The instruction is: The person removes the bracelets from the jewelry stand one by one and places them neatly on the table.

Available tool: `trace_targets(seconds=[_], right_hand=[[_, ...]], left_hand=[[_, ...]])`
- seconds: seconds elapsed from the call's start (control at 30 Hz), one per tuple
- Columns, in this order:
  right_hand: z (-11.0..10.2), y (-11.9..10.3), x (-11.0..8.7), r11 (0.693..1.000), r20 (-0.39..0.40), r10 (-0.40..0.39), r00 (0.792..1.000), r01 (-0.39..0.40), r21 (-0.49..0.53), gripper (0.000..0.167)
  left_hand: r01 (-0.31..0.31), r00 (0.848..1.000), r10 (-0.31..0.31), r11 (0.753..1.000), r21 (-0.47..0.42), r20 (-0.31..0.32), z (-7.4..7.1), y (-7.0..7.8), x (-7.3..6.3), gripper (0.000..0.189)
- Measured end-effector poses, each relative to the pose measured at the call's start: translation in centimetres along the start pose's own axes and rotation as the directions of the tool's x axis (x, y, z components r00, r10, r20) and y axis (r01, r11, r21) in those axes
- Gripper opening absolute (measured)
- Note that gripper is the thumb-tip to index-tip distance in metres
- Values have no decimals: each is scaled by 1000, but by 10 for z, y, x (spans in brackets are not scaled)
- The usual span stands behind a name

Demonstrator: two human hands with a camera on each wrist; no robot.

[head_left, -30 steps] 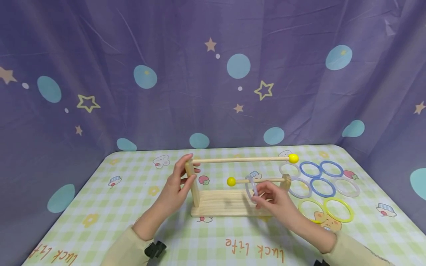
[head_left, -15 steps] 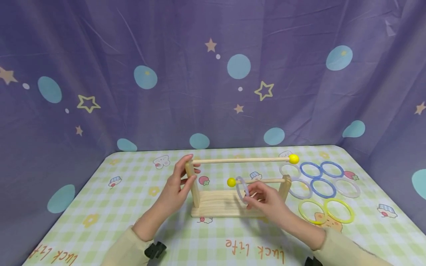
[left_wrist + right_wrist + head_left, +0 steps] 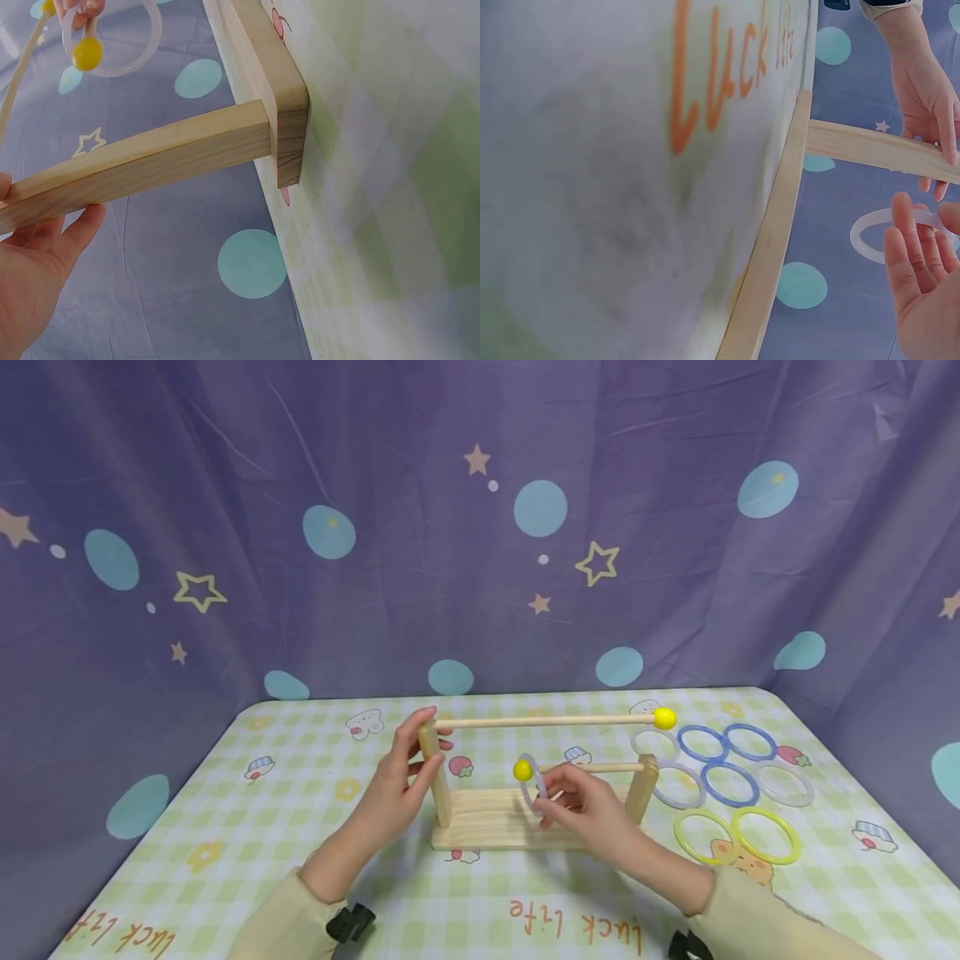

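A wooden stand has an upright post at each end and two horizontal rods. My left hand grips the top of its left post between thumb and fingers. From that post the upper rod runs right to a yellow ball. The lower rod points left from the right post and ends in another yellow ball. My right hand pinches a translucent whitish ring, which stands upright around the lower rod's ball end.
Right of the stand, several rings lie flat on the checked tablecloth: blue rings, yellow rings and pale translucent rings. A purple patterned curtain hangs behind and beside the table.
My right hand has moved left, sliding the whitish ring along the lower rod from mid-rod to its yellow ball. My left hand has stayed on the post.
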State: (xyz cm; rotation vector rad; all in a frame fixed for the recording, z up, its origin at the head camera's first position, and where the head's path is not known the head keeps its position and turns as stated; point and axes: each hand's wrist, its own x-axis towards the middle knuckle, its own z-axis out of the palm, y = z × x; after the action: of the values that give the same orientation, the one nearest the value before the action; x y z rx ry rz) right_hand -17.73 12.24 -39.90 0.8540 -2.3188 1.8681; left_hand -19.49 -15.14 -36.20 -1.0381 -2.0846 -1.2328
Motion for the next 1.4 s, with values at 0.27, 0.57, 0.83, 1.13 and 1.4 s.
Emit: trace_targets(seconds=[0.27, 0.57, 0.83, 1.13, 1.4], right_hand=[[3, -6, 1, 1000, 4, 16, 1000, -16, -7, 18], [-2, -9, -5, 1000, 8, -21, 1000, 21, -1, 17], [-19, -15, -18, 993, 26, -80, 996, 82, -89, 10], [-51, -18, -38, 913, -33, -266, 964, 240, -329, 25], [-89, -18, -59, 816, -59, -331, 942, 254, -520, 35]], left_hand=[[-4, 1000, 4, 1000, 2, 3, 2, 0, 1, 66], [15, 1000, -15, 1000, -1, 0, 3, -1, 0, 64], [12, 1000, -12, 1000, 0, -1, 2, -1, -1, 65], [24, 1000, -24, 1000, 1, 9, -1, 1, -1, 64], [7, 1000, -7, 1000, 8, 6, 1, -2, -1, 66]])
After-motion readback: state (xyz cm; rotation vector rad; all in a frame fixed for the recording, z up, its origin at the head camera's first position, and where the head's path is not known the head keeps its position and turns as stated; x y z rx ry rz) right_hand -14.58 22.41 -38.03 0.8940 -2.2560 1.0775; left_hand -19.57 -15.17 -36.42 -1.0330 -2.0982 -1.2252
